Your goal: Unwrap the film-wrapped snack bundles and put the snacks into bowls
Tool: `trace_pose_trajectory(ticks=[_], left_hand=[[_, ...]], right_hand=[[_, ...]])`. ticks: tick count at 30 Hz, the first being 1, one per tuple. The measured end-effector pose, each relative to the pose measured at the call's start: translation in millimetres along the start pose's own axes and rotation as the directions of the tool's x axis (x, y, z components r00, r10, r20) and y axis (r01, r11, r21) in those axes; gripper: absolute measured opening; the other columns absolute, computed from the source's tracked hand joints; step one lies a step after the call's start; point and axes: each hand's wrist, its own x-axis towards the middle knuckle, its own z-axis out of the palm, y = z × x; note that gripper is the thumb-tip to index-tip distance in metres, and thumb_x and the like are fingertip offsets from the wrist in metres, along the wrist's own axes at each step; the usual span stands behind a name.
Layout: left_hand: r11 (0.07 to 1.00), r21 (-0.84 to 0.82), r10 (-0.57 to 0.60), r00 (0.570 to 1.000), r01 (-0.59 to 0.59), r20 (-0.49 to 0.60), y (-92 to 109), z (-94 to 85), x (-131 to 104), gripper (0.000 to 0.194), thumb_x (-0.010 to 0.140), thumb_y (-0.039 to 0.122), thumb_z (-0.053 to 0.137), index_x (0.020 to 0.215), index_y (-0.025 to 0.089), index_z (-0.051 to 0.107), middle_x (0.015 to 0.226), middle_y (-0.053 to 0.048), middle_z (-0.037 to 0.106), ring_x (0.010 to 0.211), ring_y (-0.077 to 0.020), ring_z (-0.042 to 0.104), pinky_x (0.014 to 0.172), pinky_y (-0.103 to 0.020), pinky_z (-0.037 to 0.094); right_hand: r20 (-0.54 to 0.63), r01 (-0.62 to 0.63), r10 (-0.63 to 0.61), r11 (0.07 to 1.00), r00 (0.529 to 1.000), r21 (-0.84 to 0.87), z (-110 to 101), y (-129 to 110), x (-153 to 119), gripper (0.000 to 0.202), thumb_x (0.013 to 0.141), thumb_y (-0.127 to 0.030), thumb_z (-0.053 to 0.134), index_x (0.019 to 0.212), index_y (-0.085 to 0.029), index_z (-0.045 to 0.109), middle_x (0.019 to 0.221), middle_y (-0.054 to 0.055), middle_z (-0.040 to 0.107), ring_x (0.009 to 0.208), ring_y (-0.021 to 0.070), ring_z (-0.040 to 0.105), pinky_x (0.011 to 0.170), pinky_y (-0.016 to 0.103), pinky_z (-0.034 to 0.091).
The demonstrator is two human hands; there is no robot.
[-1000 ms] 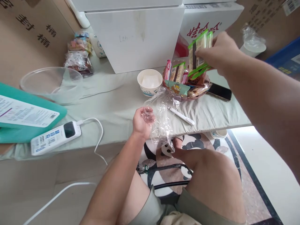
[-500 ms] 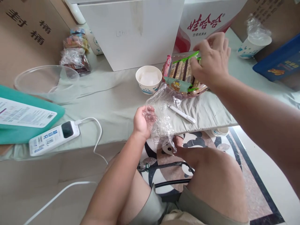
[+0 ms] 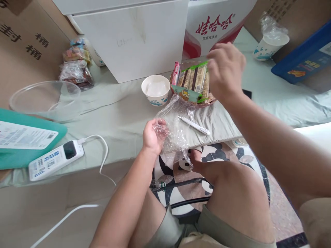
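Observation:
My left hand [image 3: 155,135] is closed on a crumpled clear plastic bag [image 3: 176,131], which drapes over the table's front edge. Just above the right side of a basket [image 3: 210,102] is my right hand [image 3: 224,67], blurred, its fingers bent; whether it holds anything is unclear. Several wrapped snack bars [image 3: 196,77] lie in the basket beside a pink packet [image 3: 176,73], with a green wrapper [image 3: 187,93] at the front. A patterned paper bowl [image 3: 156,90] stands left of the basket. The white pen-like cutter [image 3: 195,125] lies right of the bag.
White boxes [image 3: 134,41] stand behind the bowl. At left are a clear round lid or tub [image 3: 46,100], snack packets [image 3: 76,65], a green container [image 3: 28,137] and a white power bank [image 3: 57,160] with a cable. A paper cup [image 3: 270,46] and blue package [image 3: 305,58] are at right.
My right hand has lifted off the green-edged wrapper at the basket's right side. A dark object now shows behind my right wrist. The view has shifted slightly; my left hand still holds the bag.

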Motion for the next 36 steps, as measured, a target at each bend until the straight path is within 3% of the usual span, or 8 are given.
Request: trace_pose_trajectory(ticks=[4, 8, 11, 13, 18, 23, 28, 36], left_hand=[[0.998, -0.023, -0.053, 0.98, 0.058, 0.191, 9.3, -4.9, -7.5, 0.04, 0.095, 0.028, 0.041, 0.06, 0.017, 0.057, 0.054, -0.001, 0.048, 0.044, -0.0106, 0.047, 0.044, -0.021, 0.038], [0.991, -0.028, -0.114, 0.931, 0.132, 0.347, 16.7, -11.7, -17.6, 0.045, 0.097, 0.034, 0.04, 0.056, 0.018, 0.052, 0.054, -0.001, 0.047, 0.042, -0.0095, 0.043, 0.039, -0.02, 0.032], [0.989, -0.038, -0.12, 0.922, 0.144, 0.367, 16.9, -14.3, -19.8, 0.046, 0.096, 0.037, 0.041, 0.054, 0.019, 0.049, 0.051, 0.0, 0.043, 0.038, -0.008, 0.037, 0.037, -0.021, 0.03], [0.99, 0.04, -0.139, 0.928, 0.134, 0.345, 15.9, -15.6, -16.3, 0.045, 0.095, 0.04, 0.04, 0.058, 0.019, 0.055, 0.053, -0.001, 0.049, 0.039, -0.0093, 0.041, 0.038, -0.023, 0.035], [0.963, 0.223, 0.116, 0.979, -0.152, 0.166, 17.7, -27.4, 2.5, 0.055, 0.089, 0.065, 0.046, 0.088, 0.016, 0.071, 0.084, -0.011, 0.073, 0.074, -0.0199, 0.07, 0.066, -0.03, 0.058], [0.81, 0.473, 0.215, 0.925, -0.348, 0.313, 11.1, -41.8, 11.6, 0.056, 0.069, 0.059, 0.079, 0.107, 0.019, 0.072, 0.125, -0.015, 0.074, 0.119, -0.0303, 0.07, 0.096, -0.039, 0.059], [0.597, 0.713, 0.341, 0.921, -0.367, 0.189, -1.3, -37.9, 15.0, 0.02, 0.071, 0.019, 0.072, 0.09, 0.017, 0.077, 0.096, -0.009, 0.08, 0.098, -0.0232, 0.076, 0.087, -0.034, 0.06], [0.8, 0.489, 0.396, 0.918, -0.346, 0.001, 25.2, -33.5, 8.0, 0.011, 0.073, 0.017, 0.058, 0.071, 0.016, 0.069, 0.069, -0.005, 0.075, 0.066, -0.0162, 0.074, 0.061, -0.023, 0.056]], right_hand=[[-0.162, -0.099, 0.163, 0.934, 0.973, 0.343, -12.9, -21.9, -84.0, 0.013, 0.094, -0.021, 0.047, 0.093, -0.026, 0.059, 0.088, 0.005, 0.061, 0.085, 0.0225, 0.058, 0.088, 0.045, 0.049], [0.239, -0.442, 0.377, 0.676, 0.895, 0.589, 19.7, -26.3, -158.3, 0.041, 0.083, -0.043, 0.069, 0.117, -0.026, 0.056, 0.113, 0.008, 0.064, 0.105, 0.0236, 0.064, 0.093, 0.045, 0.055], [0.522, -0.631, 0.355, 0.449, 0.776, 0.632, 39.5, -32.6, -173.9, 0.062, 0.074, -0.053, 0.079, 0.124, -0.025, 0.055, 0.13, 0.011, 0.064, 0.113, 0.0245, 0.067, 0.098, 0.045, 0.057], [0.579, -0.663, 0.325, 0.406, 0.748, 0.629, 43.2, -36.0, -170.7, 0.045, 0.078, -0.053, 0.076, 0.109, -0.024, 0.061, 0.111, 0.008, 0.071, 0.096, 0.0197, 0.07, 0.089, 0.039, 0.059], [0.403, -0.583, 0.424, 0.535, 0.811, 0.611, 36.0, -32.0, -156.6, 0.024, 0.092, -0.046, 0.062, 0.085, -0.023, 0.059, 0.059, -0.004, 0.061, 0.048, 0.0084, 0.053, 0.051, 0.025, 0.043], [0.215, -0.454, 0.4, 0.761, 0.891, 0.464, 27.0, -21.0, -156.0, 0.016, 0.093, -0.036, 0.058, 0.089, -0.023, 0.064, 0.048, -0.007, 0.054, 0.043, 0.0091, 0.05, 0.049, 0.025, 0.039], [0.168, -0.3, 0.252, 0.859, 0.953, 0.415, 20.3, -16.0, -158.2, 0.013, 0.095, -0.034, 0.059, 0.09, -0.024, 0.064, 0.052, -0.007, 0.054, 0.047, 0.0097, 0.051, 0.056, 0.027, 0.041], [0.043, -0.388, 0.422, 0.783, 0.906, 0.486, 13.2, 9.7, -145.9, 0.012, 0.091, -0.032, 0.061, 0.101, -0.026, 0.062, 0.075, -0.002, 0.062, 0.054, 0.0095, 0.053, 0.051, 0.025, 0.043]])
